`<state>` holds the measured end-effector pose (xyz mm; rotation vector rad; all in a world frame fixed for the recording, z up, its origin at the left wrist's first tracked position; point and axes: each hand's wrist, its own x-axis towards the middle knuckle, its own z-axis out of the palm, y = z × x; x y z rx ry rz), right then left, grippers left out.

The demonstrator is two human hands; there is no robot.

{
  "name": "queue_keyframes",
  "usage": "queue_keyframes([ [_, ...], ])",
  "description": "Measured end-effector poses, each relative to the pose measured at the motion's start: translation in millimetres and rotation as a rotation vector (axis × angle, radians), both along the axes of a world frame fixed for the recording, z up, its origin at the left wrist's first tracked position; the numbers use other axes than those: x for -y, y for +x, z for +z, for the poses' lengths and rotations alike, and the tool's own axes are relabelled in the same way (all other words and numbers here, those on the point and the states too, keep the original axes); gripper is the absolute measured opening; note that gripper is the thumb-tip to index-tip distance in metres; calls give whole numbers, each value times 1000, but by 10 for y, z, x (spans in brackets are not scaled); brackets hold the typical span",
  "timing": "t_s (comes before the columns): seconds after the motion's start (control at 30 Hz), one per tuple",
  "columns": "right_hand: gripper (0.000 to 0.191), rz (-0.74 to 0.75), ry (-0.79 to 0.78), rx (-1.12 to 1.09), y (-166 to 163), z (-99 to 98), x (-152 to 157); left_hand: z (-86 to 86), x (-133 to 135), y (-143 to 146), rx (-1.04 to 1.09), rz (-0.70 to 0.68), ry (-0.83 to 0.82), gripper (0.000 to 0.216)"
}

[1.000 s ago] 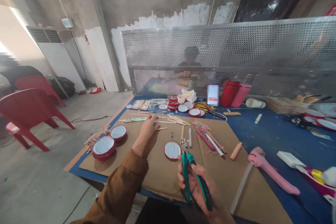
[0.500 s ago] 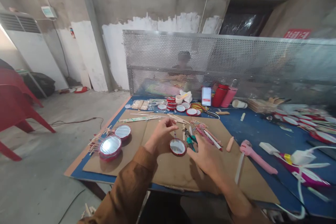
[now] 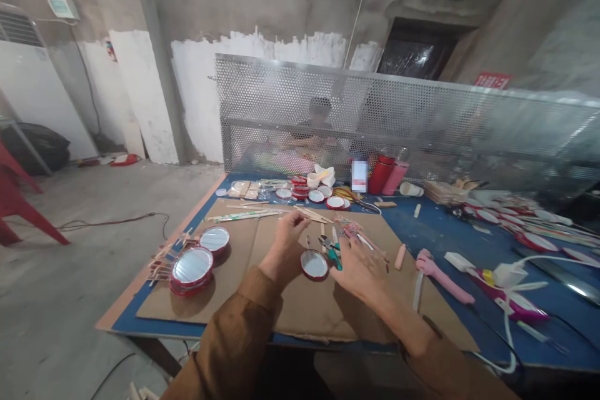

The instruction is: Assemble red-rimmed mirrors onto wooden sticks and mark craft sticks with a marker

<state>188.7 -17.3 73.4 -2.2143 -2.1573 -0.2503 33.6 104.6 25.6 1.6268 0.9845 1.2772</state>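
Observation:
My left hand (image 3: 287, 242) hovers over the brown cardboard sheet (image 3: 300, 306), its fingertips pinched together beside loose wooden sticks (image 3: 315, 215); I cannot make out what they pinch. A small red-rimmed round mirror (image 3: 314, 264) lies just right of that hand. My right hand (image 3: 360, 262) is spread flat and empty over the cardboard, to the right of the mirror. Teal-handled pliers (image 3: 332, 252) lie on the cardboard between the mirror and my right hand. Pens and rubber bands (image 3: 360, 234) are scattered just beyond my right fingers.
Stacked red-rimmed mirrors (image 3: 192, 269) sit at the left of the blue table (image 3: 440, 231), more mirrors (image 3: 323, 197) at the back. A pink glue gun (image 3: 440, 276) and a white cable (image 3: 509, 325) lie right. Another person (image 3: 319, 122) sits behind a perforated metal screen (image 3: 422, 119). A red chair (image 3: 14, 200) stands left.
My right hand has put the teal pliers down beside the mirror and now lies open. My left hand has drawn back from the sticks to the mirror. The view has tilted up and right.

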Motion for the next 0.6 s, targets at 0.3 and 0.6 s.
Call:
queue_keyframes([
  [0.3,46,-296,-24,-6,1091,129,-703,89,12,-172,46,46,-153,7],
  [0.6,44,-221,-88,0,1608,-97,-1367,-15,-105,-205,13,13,-227,12],
])
